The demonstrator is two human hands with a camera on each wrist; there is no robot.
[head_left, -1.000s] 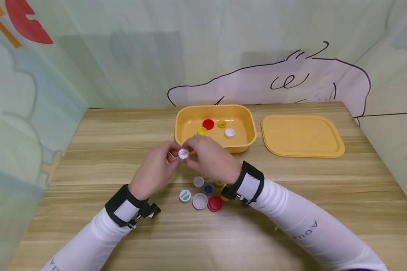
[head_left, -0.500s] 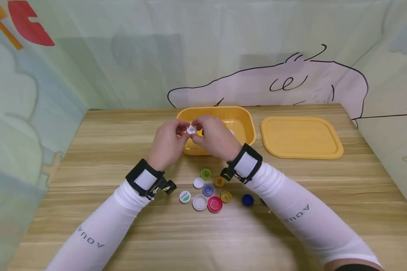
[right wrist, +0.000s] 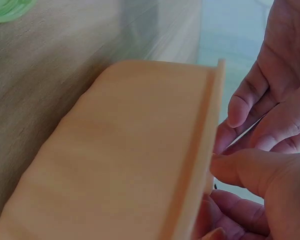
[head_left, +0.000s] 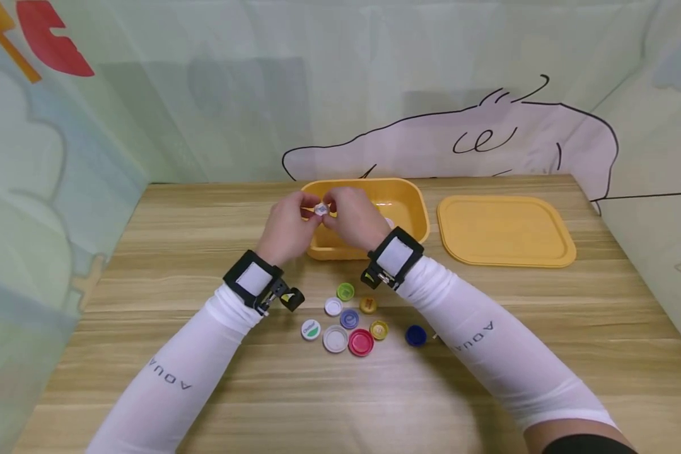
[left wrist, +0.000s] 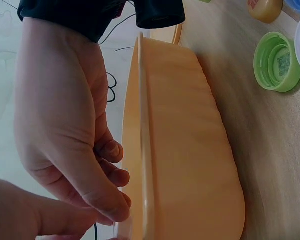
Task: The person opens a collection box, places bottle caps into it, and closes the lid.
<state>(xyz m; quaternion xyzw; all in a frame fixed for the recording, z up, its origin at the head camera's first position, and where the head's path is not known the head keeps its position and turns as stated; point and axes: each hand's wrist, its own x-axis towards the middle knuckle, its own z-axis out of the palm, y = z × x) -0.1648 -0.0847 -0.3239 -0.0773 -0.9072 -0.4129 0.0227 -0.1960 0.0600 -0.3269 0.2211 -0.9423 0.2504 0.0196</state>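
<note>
My left hand (head_left: pixel 286 228) and right hand (head_left: pixel 353 217) meet over the left part of a yellow plastic box (head_left: pixel 411 195). Between their fingertips they pinch a small white bottle cap (head_left: pixel 321 209) with a greyish mark on it, now tilted. In the left wrist view the right hand (left wrist: pixel 70 120) reaches in from the top and the left hand (left wrist: pixel 35 212) from the lower left, just beyond the box rim. The right wrist view has the left hand (right wrist: pixel 285 100) above and my right hand (right wrist: pixel 270 185) below. A white cap (head_left: pixel 389 222) lies inside the box, partly covered by my right hand.
Several loose caps lie on the wooden table in front of the box, among them a green cap (head_left: pixel 345 291), a red cap (head_left: pixel 360 342) and a dark blue cap (head_left: pixel 415 335). The yellow lid (head_left: pixel 506 230) lies flat right of the box. A printed curtain (head_left: pixel 215 120) hangs behind.
Both hands have moved forward with the white cap, from the box's near edge to above its inside. The cap has tilted, and the hands now cover the red and yellow caps in the box.
</note>
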